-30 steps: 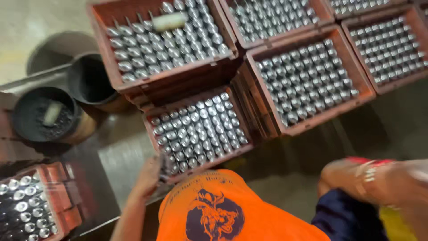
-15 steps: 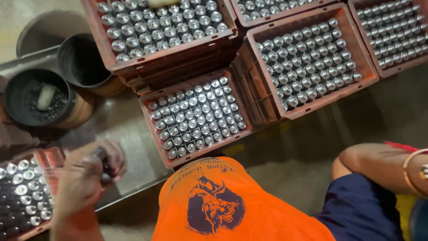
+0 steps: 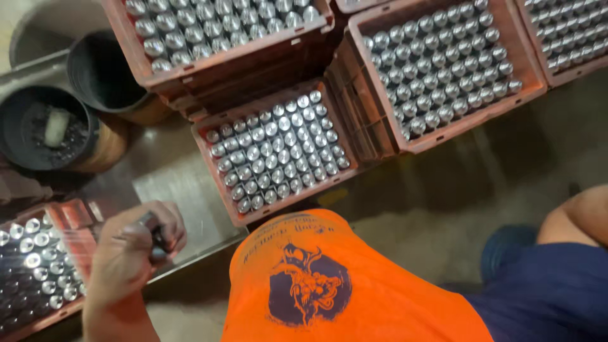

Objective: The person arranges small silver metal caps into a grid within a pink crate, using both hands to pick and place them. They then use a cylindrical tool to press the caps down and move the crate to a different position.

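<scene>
My left hand (image 3: 136,244) is at the lower left, fingers closed around a small dark metal cylinder (image 3: 154,235). It hovers over a steel surface (image 3: 171,183), between a red-brown crate (image 3: 66,218) of silvery cylinders at the left edge and a similar crate (image 3: 294,197) in the middle. Only my right forearm (image 3: 579,215) shows at the right edge; the right hand is out of frame. My orange shirt (image 3: 342,285) fills the bottom centre.
Three more red-brown crates packed with silvery cylinders stand at the top (image 3: 228,54), upper right (image 3: 468,130) and far right corner (image 3: 570,73). Two black buckets (image 3: 95,69) (image 3: 25,155) stand at the upper left; the nearer one holds a pale cylinder (image 3: 56,126).
My left hand has come away from the middle crate's near edge and moved left toward the left crate, closed on a cylinder. My right arm has slid toward the right edge.
</scene>
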